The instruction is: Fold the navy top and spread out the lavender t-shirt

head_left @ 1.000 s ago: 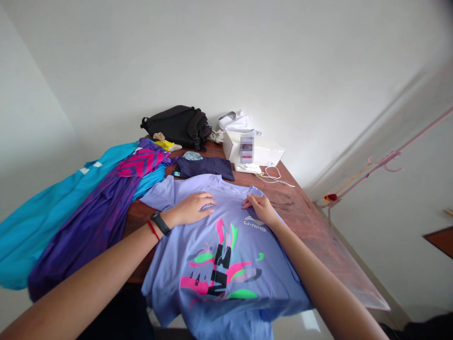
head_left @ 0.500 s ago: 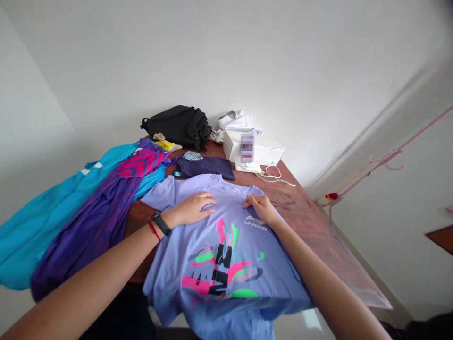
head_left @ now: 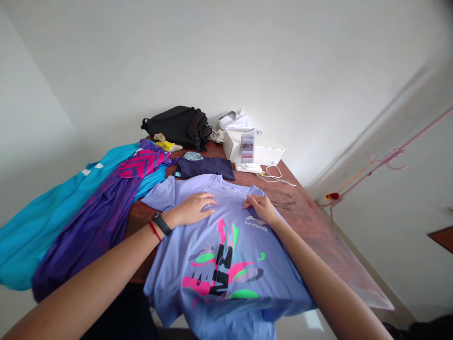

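A lavender T-shirt (head_left: 233,241) with a bright pink, green and black print lies front up on the table, its collar at the far side and its hem hanging over the near edge. On the left of its chest rests my left hand (head_left: 193,208), fingers stretched out and thumb apart, with a small crease between them. My right hand (head_left: 260,207) is at the other side of the chest, just above the printed brand logo. Its fingers are curled together against the cloth, seemingly pinching it; the fingertips are partly hidden.
Turquoise and purple garments (head_left: 88,212) drape off the table's left side. Behind the shirt lies a folded navy cloth (head_left: 208,169) with a patterned round item (head_left: 193,156) on it. A black backpack (head_left: 177,123), a white box (head_left: 271,153) and cables (head_left: 278,178) sit farther back on the wooden table (head_left: 311,226).
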Demonstrator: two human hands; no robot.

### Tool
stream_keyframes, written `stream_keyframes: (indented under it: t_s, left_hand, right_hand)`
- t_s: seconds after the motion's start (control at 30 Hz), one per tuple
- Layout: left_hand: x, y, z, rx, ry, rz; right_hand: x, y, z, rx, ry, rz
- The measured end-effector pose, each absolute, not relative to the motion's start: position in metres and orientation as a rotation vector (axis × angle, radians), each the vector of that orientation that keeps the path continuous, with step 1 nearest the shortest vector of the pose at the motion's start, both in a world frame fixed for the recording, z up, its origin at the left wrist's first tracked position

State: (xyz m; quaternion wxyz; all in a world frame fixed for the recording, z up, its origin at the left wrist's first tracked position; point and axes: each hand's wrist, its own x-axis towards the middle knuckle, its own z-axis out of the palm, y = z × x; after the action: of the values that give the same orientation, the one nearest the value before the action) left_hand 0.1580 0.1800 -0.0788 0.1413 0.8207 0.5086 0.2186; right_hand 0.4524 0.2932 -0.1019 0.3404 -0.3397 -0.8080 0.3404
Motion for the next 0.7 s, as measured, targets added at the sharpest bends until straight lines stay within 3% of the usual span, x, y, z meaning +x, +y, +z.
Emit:
stream_keyframes:
  t_s: [0.7]
  left_hand:
    - [0.1587,0.1784,-0.0777,2.382,1.452,0.665]
  right_hand:
    - [0.4536,0.2933,-0.1023,-0.883,-2.126,0.888]
